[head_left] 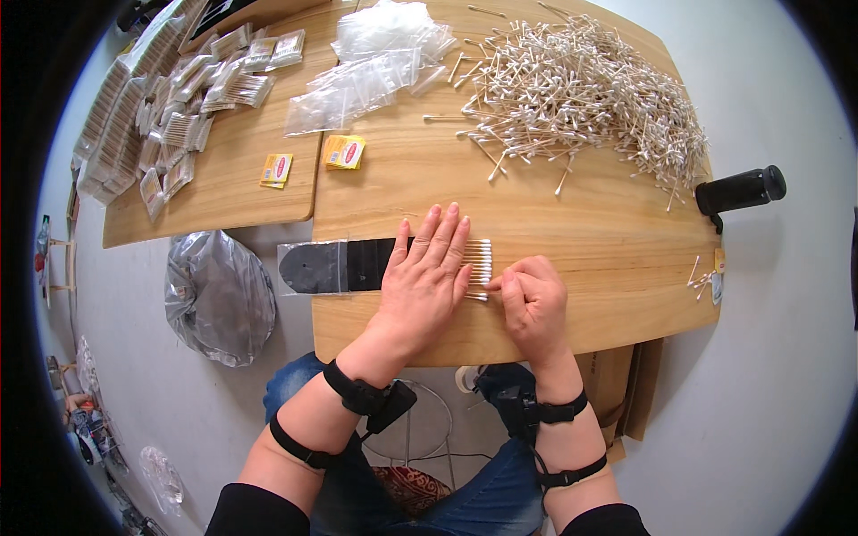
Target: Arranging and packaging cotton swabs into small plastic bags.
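My left hand [424, 272] lies flat, fingers stretched out, across a row of cotton swabs [480, 259] and the end of a black strip [366, 265]. White swab tips stick out to the right of its fingers. The strip's rounded left end sits in a clear plastic bag [313, 268] that overhangs the table edge. Close by, my right hand [534, 304] is closed, with its fingers curled and a fingertip at the lower swab tips. Whatever those fingers may pinch is hidden.
A big heap of loose cotton swabs [581, 98] covers the far right. Empty clear bags [393, 40] lie at the back, near yellow cards [344, 152]. Filled swab packets [183, 129] pile up far left. A black cylinder [742, 189] juts past the right edge; a grey bag [221, 299] stands below left.
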A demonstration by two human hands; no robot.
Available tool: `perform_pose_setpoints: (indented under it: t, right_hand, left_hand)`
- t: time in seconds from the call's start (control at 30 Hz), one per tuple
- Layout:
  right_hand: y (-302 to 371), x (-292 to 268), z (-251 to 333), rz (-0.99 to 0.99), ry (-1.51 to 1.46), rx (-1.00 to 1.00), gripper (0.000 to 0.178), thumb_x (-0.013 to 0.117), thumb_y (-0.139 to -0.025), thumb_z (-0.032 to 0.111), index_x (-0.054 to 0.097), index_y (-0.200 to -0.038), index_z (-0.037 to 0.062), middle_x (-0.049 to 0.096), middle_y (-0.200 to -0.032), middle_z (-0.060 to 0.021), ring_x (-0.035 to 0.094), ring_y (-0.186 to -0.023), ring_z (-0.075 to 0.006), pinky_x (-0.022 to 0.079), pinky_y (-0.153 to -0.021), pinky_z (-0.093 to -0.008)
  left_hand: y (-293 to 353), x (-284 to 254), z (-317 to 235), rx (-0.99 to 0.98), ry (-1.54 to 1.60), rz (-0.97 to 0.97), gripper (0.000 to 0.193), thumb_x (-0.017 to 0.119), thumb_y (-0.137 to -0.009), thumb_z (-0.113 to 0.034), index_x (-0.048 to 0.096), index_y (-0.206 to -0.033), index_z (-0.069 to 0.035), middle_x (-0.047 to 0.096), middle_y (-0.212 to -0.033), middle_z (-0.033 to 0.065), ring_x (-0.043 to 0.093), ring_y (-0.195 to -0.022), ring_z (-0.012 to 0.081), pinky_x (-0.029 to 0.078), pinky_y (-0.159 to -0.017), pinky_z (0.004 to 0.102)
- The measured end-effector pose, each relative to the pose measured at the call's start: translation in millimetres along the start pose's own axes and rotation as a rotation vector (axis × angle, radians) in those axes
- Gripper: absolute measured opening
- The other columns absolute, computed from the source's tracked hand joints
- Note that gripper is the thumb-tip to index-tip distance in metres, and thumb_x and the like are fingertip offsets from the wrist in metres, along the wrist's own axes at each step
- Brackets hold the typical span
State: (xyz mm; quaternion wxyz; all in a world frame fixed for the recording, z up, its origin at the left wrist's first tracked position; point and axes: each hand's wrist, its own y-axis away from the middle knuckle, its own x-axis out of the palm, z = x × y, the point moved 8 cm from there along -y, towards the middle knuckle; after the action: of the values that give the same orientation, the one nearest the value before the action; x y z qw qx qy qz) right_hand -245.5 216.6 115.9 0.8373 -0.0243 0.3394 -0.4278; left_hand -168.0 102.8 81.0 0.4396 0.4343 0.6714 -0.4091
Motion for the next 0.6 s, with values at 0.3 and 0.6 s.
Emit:
perform_pose_setpoints:
  t: [0.3,0.6]
  right_hand:
    - [-1.6,1.6,0.5,0.042,0.066,-0.025,0.021,0.060,-0.088,0.007,0.069,-0.070,0.0025,0.058,-0.066,-0.0095,0.054,-0.065,-0.0258,0.045,-0.059,-0.0372]
    - [-3.0,1.1,-2.1,-0.028,0.075,0.013,0.022,0.060,-0.089,0.008,0.069,-0.071,0.0023,0.057,-0.066,-0.0097,0.054,-0.065,-0.0262,0.044,-0.060,-0.0375]
  left_hand:
    - [0.0,1.4,0.3,0.000,0.010,0.013,0.056,0.045,-0.099,-0.032,0.037,-0.147,-0.006,0.032,-0.156,0.0097,0.025,-0.146,0.0242,0.013,-0.119,0.0454]
    - [-0.1,0.2,0.2,0.001,0.022,0.004,0.057,0.049,-0.097,-0.030,0.037,-0.147,-0.006,0.032,-0.156,0.0100,0.025,-0.146,0.0245,0.013,-0.119,0.0458]
